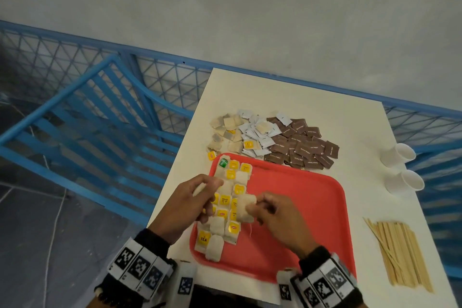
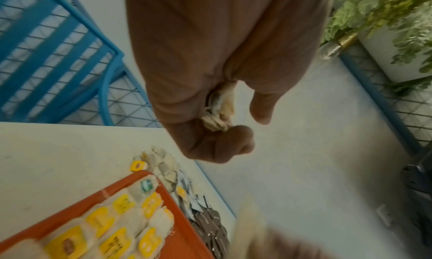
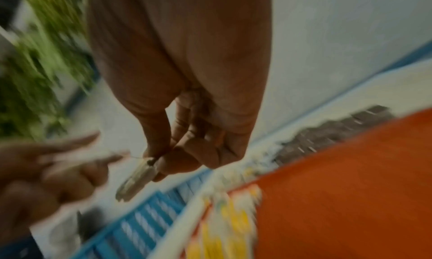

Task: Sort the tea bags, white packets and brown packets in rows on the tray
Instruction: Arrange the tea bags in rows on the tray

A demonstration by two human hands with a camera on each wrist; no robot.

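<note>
While both hands hover over the left side of the red tray (image 1: 312, 197), my right hand (image 1: 277, 217) pinches one tea bag (image 1: 246, 210) between thumb and fingertips; the right wrist view shows the same bag (image 3: 133, 180) hanging edge-on below the pinch, blurred. My left hand (image 1: 185, 205) is curled round a small stack of tea bags (image 2: 217, 113), with the thumb clear of them in the left wrist view.

On the tray, laid tea bags (image 1: 227, 205) form two or three columns along its left edge, yellow tags mostly up, one green tag (image 1: 223, 163) at the far corner. The rest of the tray is bare red.

Beyond the tray on the white table (image 1: 287, 97): loose tea bags (image 1: 226, 135) on the left, white packets (image 1: 257, 132) in the middle, brown packets (image 1: 302, 145) on the right, piles touching. Two paper cups (image 1: 400, 167) and wooden stirrers (image 1: 397, 252) sit at the right, well apart from the tray.
</note>
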